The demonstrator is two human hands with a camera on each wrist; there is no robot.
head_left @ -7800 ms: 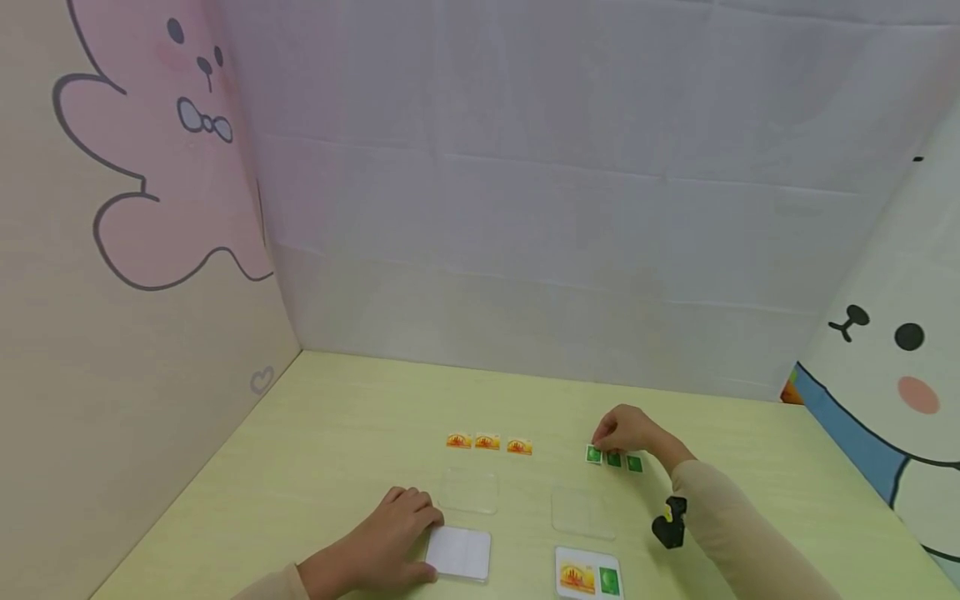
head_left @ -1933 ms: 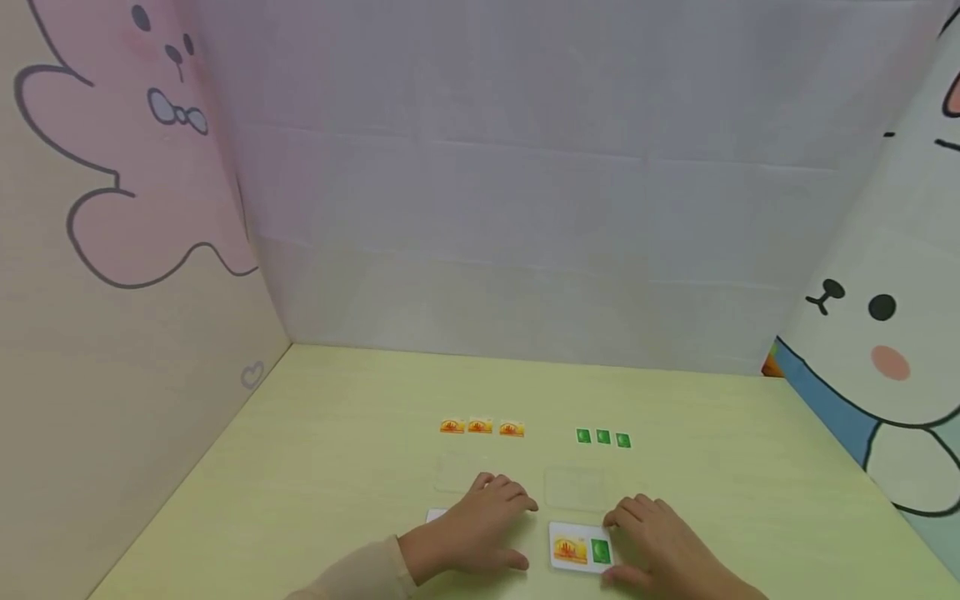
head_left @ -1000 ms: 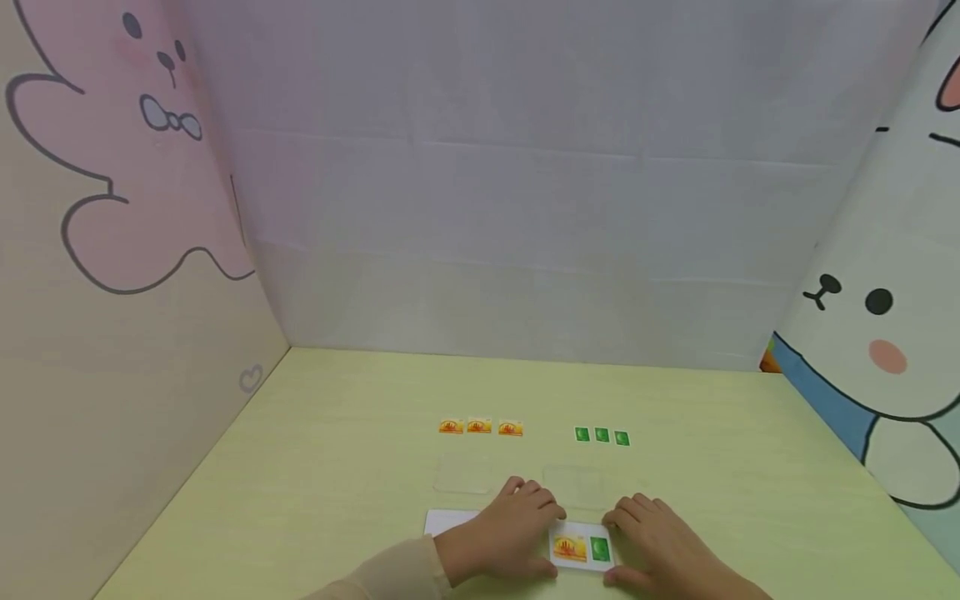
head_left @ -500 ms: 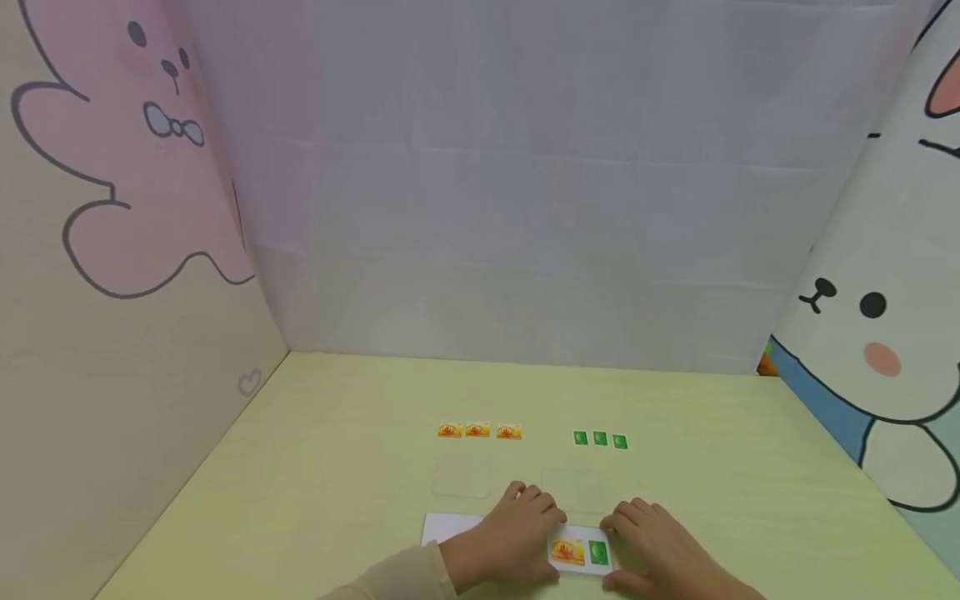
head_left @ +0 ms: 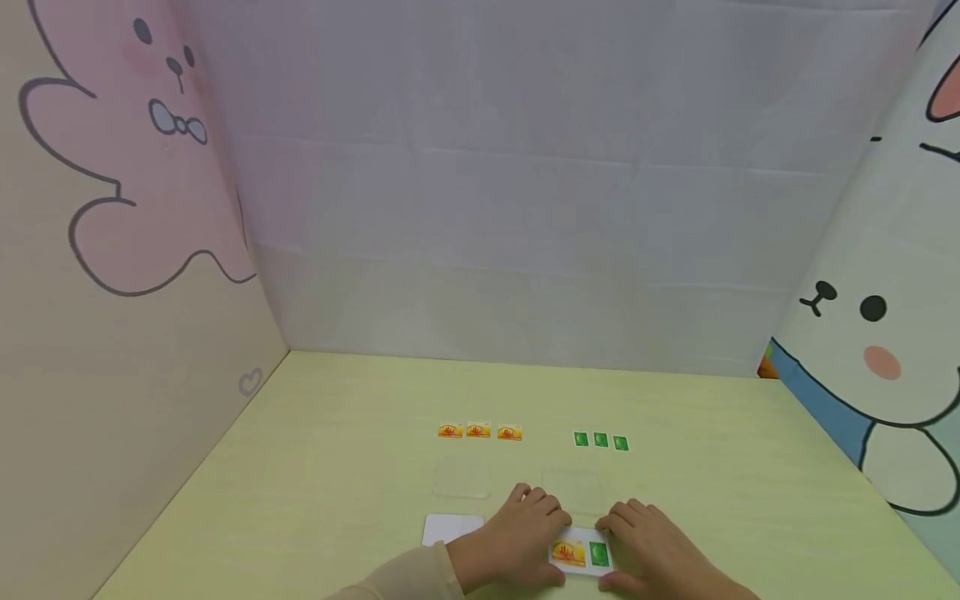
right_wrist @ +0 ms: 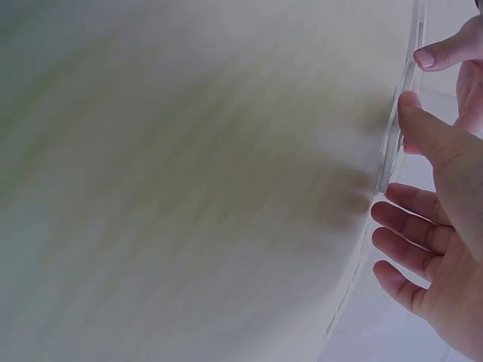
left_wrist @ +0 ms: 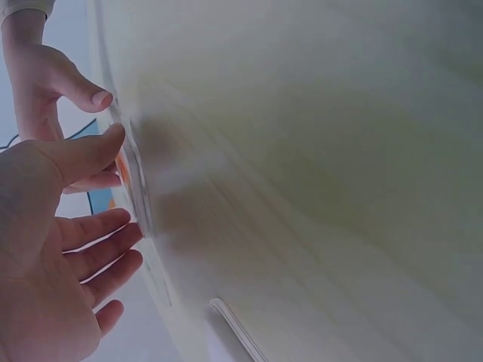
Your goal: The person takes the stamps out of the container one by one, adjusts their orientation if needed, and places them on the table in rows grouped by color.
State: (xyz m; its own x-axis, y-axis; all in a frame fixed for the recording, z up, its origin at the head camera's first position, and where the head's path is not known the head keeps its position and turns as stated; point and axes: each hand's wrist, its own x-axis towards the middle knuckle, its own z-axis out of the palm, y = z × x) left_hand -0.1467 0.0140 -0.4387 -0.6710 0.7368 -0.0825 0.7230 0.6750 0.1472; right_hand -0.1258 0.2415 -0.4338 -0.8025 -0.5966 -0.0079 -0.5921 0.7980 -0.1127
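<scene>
A white card in a clear rectangular case (head_left: 581, 570) lies at the front of the table, bearing one orange-yellow stamp (head_left: 567, 553) and one smaller green stamp (head_left: 598, 554). My left hand (head_left: 517, 537) holds its left end, thumb at the near edge and fingers at the far edge. On the opposite end, my right hand (head_left: 652, 546) grips in the same way. The case's edge (left_wrist: 136, 173) shows side-on between thumb and fingers in the left wrist view; the right wrist view shows this edge (right_wrist: 391, 143) too.
A blank white card (head_left: 450, 525) lies left, partly behind my left forearm. Two clear lids (head_left: 462, 477) lie farther back, the right one (head_left: 573, 490) behind the held case. Beyond them are three orange stamps (head_left: 477, 430) and three green stamps (head_left: 601, 440). Fabric walls surround the table.
My right hand has come back from the green stamps to the case's right end. My left hand has moved right from the blank card to the left end. The last second shows little movement.
</scene>
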